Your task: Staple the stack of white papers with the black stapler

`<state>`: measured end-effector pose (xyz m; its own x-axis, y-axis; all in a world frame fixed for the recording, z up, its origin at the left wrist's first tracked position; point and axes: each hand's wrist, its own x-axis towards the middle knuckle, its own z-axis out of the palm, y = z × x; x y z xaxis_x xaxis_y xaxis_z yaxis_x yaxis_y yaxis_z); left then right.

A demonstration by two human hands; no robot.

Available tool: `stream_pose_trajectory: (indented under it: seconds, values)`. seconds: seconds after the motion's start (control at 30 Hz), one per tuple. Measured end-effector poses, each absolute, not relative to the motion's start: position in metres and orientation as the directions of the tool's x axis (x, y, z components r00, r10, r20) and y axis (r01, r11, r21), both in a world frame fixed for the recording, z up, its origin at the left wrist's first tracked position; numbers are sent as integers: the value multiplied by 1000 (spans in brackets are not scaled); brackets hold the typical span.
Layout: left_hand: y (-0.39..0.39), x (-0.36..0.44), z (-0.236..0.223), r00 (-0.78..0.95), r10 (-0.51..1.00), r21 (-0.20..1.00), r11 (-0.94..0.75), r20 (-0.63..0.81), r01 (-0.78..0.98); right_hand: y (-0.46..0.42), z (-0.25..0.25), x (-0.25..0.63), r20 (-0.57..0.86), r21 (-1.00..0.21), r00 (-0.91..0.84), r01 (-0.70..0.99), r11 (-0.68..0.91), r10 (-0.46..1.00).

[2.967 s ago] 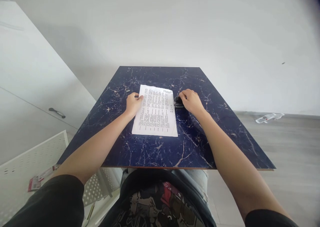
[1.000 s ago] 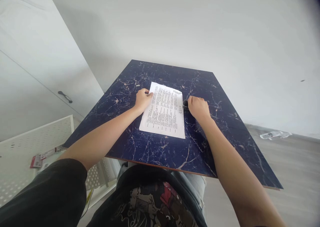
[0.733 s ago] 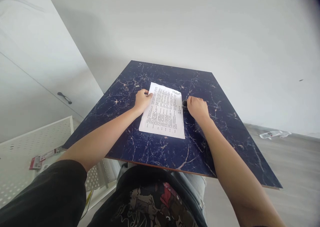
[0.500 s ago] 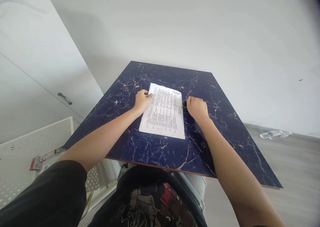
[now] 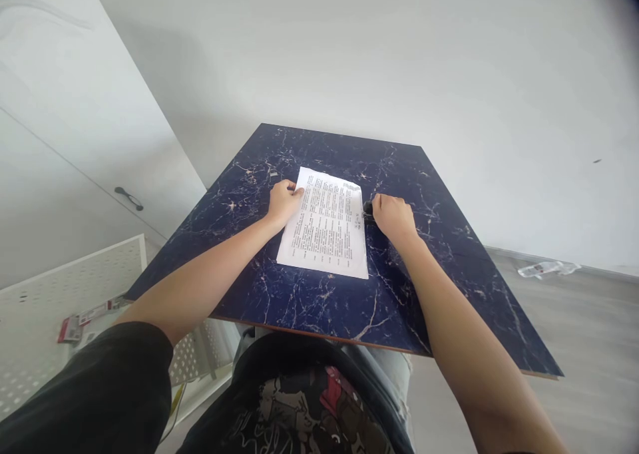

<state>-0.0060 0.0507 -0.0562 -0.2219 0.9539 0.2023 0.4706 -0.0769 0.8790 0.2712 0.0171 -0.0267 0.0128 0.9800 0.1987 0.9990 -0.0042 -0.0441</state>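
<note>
A white printed sheet of paper (image 5: pixel 327 222) lies on a dark blue marbled tabletop (image 5: pixel 319 294). My left hand (image 5: pixel 282 200) rests at the sheet's upper left edge, fingers curled, pinching or pressing the paper's edge. My right hand (image 5: pixel 394 216) is closed over a small black object (image 5: pixel 368 210) at the sheet's right edge; only its left end shows, and it looks like a clip or stapler touching the paper.
A tiny metal piece (image 5: pixel 273 173) lies on the table left of the sheet. A white perforated panel (image 5: pixel 60 307) with red packets (image 5: pixel 74 321) stands at lower left. A door with a dark handle (image 5: pixel 128 198) is at left. A plastic bottle (image 5: pixel 546 267) lies on the floor at right.
Over three seconds the view has swung a little, while both hands stay at the sheet's edges. My right hand has closed further over the black object. In the last second nothing visibly moves.
</note>
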Motion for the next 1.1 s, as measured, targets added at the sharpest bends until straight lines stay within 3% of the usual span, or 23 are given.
stream_pose_trajectory:
  seconds: [0.5,1.1]
  values:
    - [50,-5,-55,-226,955,882,-68,193,466,16,-24,269,196,-47,1,999,9,981]
    - [56,-8,-62,-210,955,880,-89,208,466,7,-38,253,278,70,-85,995,68,957]
